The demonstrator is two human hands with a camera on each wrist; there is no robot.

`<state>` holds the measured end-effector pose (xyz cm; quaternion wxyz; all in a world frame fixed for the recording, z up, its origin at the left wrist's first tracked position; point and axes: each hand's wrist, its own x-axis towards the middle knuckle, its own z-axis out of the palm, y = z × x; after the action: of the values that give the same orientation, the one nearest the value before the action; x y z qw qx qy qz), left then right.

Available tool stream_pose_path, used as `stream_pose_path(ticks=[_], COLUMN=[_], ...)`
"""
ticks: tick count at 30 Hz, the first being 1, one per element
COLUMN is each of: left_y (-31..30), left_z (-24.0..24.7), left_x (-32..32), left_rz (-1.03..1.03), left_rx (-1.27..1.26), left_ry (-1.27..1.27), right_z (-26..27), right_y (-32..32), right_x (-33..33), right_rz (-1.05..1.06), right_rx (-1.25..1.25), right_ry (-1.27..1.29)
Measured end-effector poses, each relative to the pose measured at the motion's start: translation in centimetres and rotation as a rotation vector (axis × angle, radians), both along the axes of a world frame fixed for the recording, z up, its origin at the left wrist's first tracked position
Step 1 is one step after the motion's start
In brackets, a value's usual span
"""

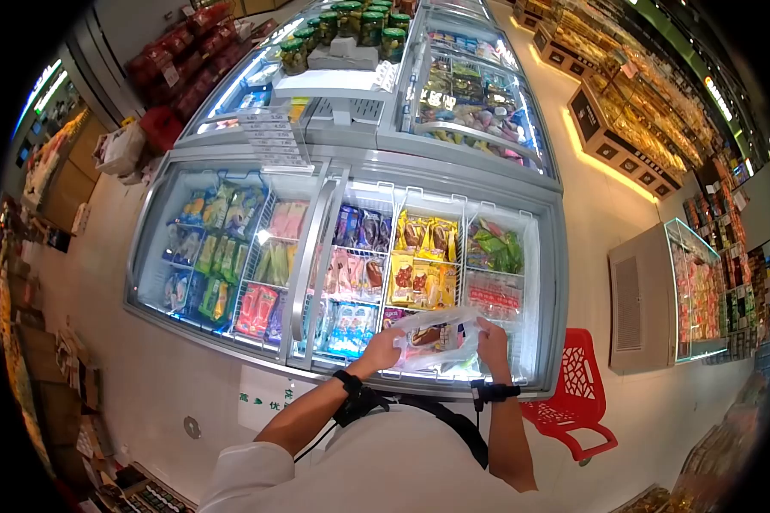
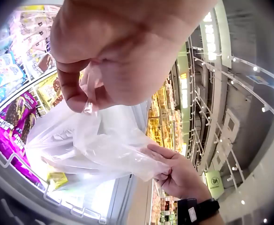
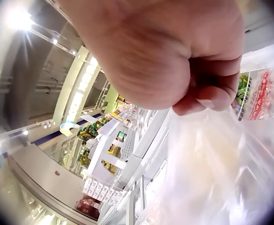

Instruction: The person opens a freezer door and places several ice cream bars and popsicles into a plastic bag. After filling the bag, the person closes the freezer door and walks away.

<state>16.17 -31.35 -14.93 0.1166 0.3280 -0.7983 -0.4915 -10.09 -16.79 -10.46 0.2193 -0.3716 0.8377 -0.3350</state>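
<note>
A translucent white plastic bag is stretched between both hands over the open side of an ice cream freezer. My left hand pinches one side of its rim; in the left wrist view, thumb and fingertips close on the gathered plastic. At the opposite side, my right hand grips the film with curled fingers, also seen in the right wrist view. Something yellow shows through the low part of the bag in the left wrist view. Purple-wrapped ice cream bars lie in a wire compartment beside it.
Wire dividers split the freezer into compartments of yellow, blue and pink packs. A sliding lid's frame crosses the middle. Green-lidded jars stand beyond a price rack. A red shopping basket stands right of the freezer.
</note>
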Motion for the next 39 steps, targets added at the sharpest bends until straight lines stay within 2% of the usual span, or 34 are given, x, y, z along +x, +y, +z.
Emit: stream_pose_path(ticks=[5, 7, 9, 11, 12, 15, 19, 24, 26, 30, 33, 34, 36, 39], left_y=[-0.4, 0.2, 1.0, 1.9, 2.3, 5.0, 8.9, 14.2, 15.8, 18.3, 19.6, 20.3, 21.0, 21.5], left_z=[4.0, 5.5, 7.3, 8.5, 10.5, 12.7, 16.3, 14.8, 14.4, 14.1, 16.0, 15.7, 14.5, 14.2], left_x=[0.9, 0.8, 0.6, -0.1, -0.5, -1.4, -2.6, -3.5, -3.4, -2.7, -1.1, -0.9, 0.0, 2.0], left_rz=[-0.101, -0.135, -0.167, -0.2, -0.219, -0.177, -0.122, 0.16, 0.281, 0.51, 0.433, 0.481, 0.497, 0.506], left_rx=[0.042, 0.021, 0.122, 0.175, 0.246, 0.314, 0.261, -0.071, -0.179, -0.167, -0.008, -0.026, -0.046, -0.069], left_ry=[0.099, 0.193, 0.176, 0.214, 0.153, 0.235, 0.176, 0.135, 0.116, 0.187, 0.18, 0.261, 0.178, 0.093], right_z=[3.3, 4.7, 7.2, 10.0, 10.9, 11.9, 12.8, 11.8, 12.8, 15.2, 15.7, 15.8, 15.9, 15.8], right_y=[0.4, 0.6, 0.6, 0.1, -0.1, 0.1, 1.0, 4.0, 5.4, 8.3, 9.7, 10.1, 10.4, 10.7], right_x=[1.8, 2.4, 3.7, 5.2, 5.7, 6.7, 8.8, 9.7, 10.3, 11.1, 11.8, 11.8, 11.6, 11.8], right_rz=[-0.013, -0.04, -0.046, -0.007, 0.014, 0.094, 0.228, 0.378, 0.436, 0.581, 0.579, 0.6, 0.646, 0.699], right_rx=[-0.078, -0.053, -0.049, -0.031, -0.021, -0.083, -0.172, -0.433, -0.355, -0.248, -0.214, -0.179, -0.119, -0.157], right_ry=[-0.006, -0.103, -0.164, -0.171, -0.173, -0.173, -0.153, -0.109, -0.172, -0.254, -0.45, -0.494, -0.577, -0.777])
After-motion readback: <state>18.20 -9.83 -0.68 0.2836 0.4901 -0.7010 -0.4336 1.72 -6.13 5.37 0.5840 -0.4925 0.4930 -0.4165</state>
